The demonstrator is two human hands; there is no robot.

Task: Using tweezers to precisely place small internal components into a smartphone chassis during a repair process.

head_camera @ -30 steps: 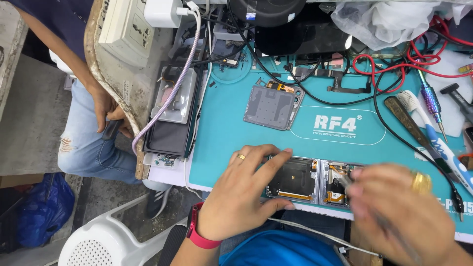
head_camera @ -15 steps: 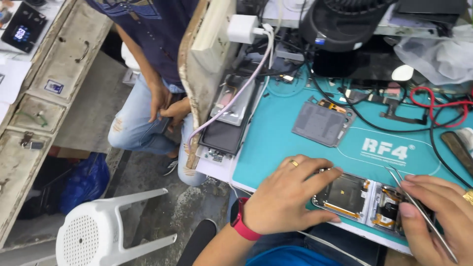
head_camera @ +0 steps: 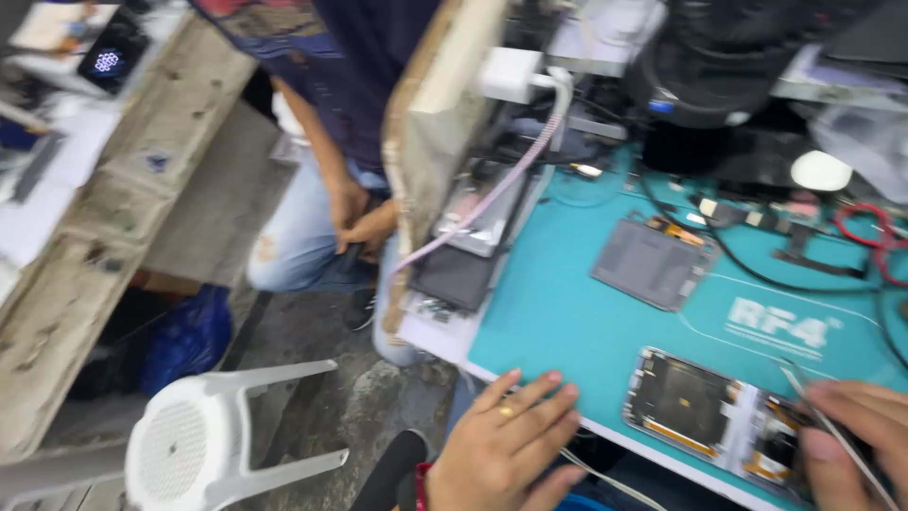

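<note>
An opened phone [head_camera: 700, 409] with its insides showing lies near the front edge of the teal work mat [head_camera: 567, 312]. My left hand [head_camera: 506, 445], with a ring on one finger and a red wristband, rests flat on the mat's front edge to the left of the phone, fingers apart, holding nothing. At the bottom right my right hand [head_camera: 851, 435] pinches thin metal tweezers [head_camera: 832, 431] over the phone's right end. The picture is blurred and the right hand is partly cut off.
A grey phone back panel [head_camera: 653, 260] lies further back on the mat. Stacked phones [head_camera: 468, 251] sit at the mat's left end under a pale cable [head_camera: 501, 185] from a white plug [head_camera: 511, 74]. A black microscope [head_camera: 728, 66] stands behind. Another person [head_camera: 331, 180] sits at left, and a white plastic stool [head_camera: 208, 440] is on the floor.
The view has swung left and down toward the floor. My left hand has come off the opened phone and now lies on the mat's edge beside it. The right hand keeps the tweezers.
</note>
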